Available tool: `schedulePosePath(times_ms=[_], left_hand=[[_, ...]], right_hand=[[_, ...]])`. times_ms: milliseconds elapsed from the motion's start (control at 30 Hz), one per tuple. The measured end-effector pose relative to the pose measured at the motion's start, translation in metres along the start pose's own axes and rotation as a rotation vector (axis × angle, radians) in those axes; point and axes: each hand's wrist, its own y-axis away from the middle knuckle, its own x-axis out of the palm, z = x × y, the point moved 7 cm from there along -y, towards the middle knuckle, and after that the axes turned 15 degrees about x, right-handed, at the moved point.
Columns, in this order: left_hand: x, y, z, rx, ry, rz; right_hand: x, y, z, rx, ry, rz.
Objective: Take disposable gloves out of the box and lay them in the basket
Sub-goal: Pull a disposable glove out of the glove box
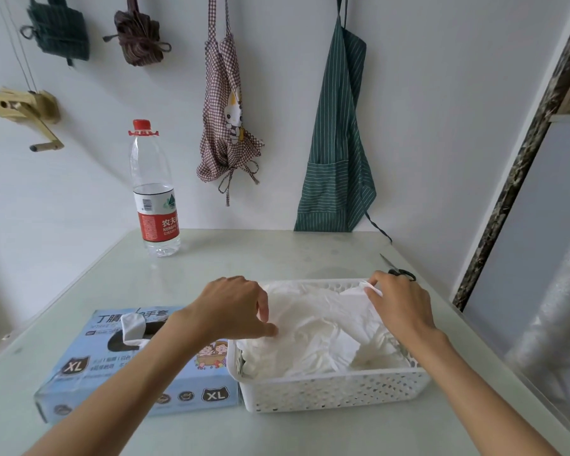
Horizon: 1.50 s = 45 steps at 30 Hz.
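A white perforated basket stands on the table and is heaped with several white disposable gloves. To its left lies the light-blue glove box, marked XL, with one white glove poking out of its slot. My left hand is over the basket's left side, its fingers pinching the edge of a glove. Over the far right corner, my right hand pinches the cuff of a white glove that lies across the pile.
A clear water bottle with a red cap stands at the back left of the pale table. Black scissors lie just behind my right hand. Aprons and folded bags hang on the wall. The table's right edge runs close to the basket.
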Motion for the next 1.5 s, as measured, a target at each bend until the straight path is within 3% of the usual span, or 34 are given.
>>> schedulePosePath(times_ms=[233,367,433,533,633,833,1000,1167,1300,1500], left_hand=[[-0.015,0.006,0.009,-0.018,-0.021,-0.086],[-0.027,0.008,0.017,-0.067,-0.091,-0.287],[-0.028,0.007,0.017,-0.033,-0.08,-0.361],[-0.008,0.0,0.004,0.107,-0.01,-0.208],[0.018,-0.002,-0.002,0.136,0.0,0.018],[0.023,0.0,0.0,0.122,-0.002,0.029],[0.022,0.0,0.001,0.108,0.02,0.022],[0.019,0.006,0.003,0.094,0.085,0.011],[0.003,0.008,-0.006,0.121,0.238,-0.053],[0.03,-0.002,-0.02,0.08,0.041,0.307]], right_hand=[[0.0,0.005,0.008,-0.134,0.187,0.02],[-0.035,0.013,0.001,-0.126,-0.075,-0.005],[-0.045,0.019,0.004,-0.191,-0.265,0.168],[-0.046,0.045,0.026,-0.36,-0.363,0.592],[-0.033,0.066,0.044,-0.486,-0.207,0.756],[-0.025,0.068,0.056,-0.512,-0.108,0.735],[-0.027,0.057,0.061,-0.393,-0.476,0.751],[-0.012,0.067,0.068,-0.379,-0.585,0.865],[-0.024,0.035,0.037,-0.204,-0.816,0.758],[0.02,0.035,0.014,-0.262,-0.204,0.94]])
